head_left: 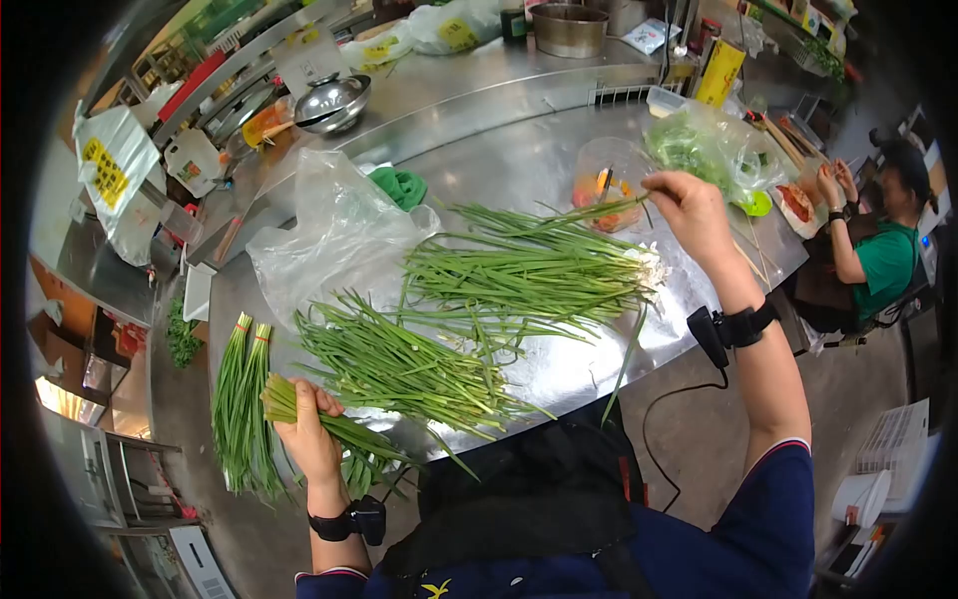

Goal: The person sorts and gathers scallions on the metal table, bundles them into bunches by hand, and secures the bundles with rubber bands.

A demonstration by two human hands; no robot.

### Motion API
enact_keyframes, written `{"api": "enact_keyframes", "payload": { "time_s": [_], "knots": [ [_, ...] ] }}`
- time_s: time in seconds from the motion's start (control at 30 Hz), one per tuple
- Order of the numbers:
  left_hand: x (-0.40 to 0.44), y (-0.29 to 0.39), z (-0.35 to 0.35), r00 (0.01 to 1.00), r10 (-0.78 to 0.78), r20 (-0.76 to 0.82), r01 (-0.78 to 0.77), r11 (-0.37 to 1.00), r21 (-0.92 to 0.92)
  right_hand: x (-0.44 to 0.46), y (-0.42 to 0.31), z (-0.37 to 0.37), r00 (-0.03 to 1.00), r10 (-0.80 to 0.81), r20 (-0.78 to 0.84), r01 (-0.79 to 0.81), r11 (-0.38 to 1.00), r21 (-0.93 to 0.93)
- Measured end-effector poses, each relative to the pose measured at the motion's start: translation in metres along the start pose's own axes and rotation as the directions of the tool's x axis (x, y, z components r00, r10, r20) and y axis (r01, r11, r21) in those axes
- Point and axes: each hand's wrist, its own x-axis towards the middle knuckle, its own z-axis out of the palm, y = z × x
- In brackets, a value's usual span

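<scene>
My left hand point(311, 439) is wrapped round a bunch of garlic chives point(282, 399), their cut ends up and the leaves trailing right over the table's front edge. My right hand point(691, 215) is raised at the right, thumb and fingers pinched on a thin chive strand point(621, 205) that runs left above a loose pile. That pile of chives point(529, 275) lies mid-table, its pale root ends pointing right. Nearer me is a second heap of chives point(409, 364). Beside my left hand, two bundles of chives point(244, 399) tied with red bands hang over the left edge.
A clear plastic bag point(329, 225) and a green cloth point(399, 187) lie behind the heaps. A tub with orange pieces point(604, 185) and bagged greens point(699, 150) stand at the back right. A co-worker in green point(886, 265) sits at the far right. A cable point(651, 419) hangs from my right wrist.
</scene>
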Motion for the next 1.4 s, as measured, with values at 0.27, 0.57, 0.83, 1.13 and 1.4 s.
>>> {"api": "enact_keyframes", "payload": {
  "time_s": [0.27, 0.57, 0.83, 1.13, 1.4],
  "knots": [
    [-0.025, 0.026, -0.027, 0.999, 0.009, -0.053, -0.012, 0.998, -0.054, 0.007, -0.047, -0.041, 0.957, 0.288, -0.037, -0.148, 0.593, 0.792],
    [-0.037, 0.045, -0.057, 0.987, -0.026, -0.157, 0.010, 0.995, -0.102, 0.029, -0.081, -0.020, 0.933, 0.359, -0.028, -0.069, 0.254, 0.965],
    [-0.043, 0.055, -0.077, 0.978, -0.030, -0.209, -0.005, 0.986, -0.164, -0.006, -0.184, 0.050, 0.974, 0.222, 0.049, -0.111, 0.280, 0.954],
    [-0.046, 0.044, -0.080, 0.976, -0.123, -0.178, 0.098, 0.984, -0.145, -0.119, -0.126, 0.089, 0.933, 0.073, 0.351, -0.230, 0.872, 0.431],
    [-0.033, 0.031, -0.023, 0.917, -0.386, 0.105, 0.383, 0.923, 0.043, -0.089, -0.017, 0.079, 0.916, 0.236, 0.324, -0.188, 0.967, -0.172]
  ]
}}
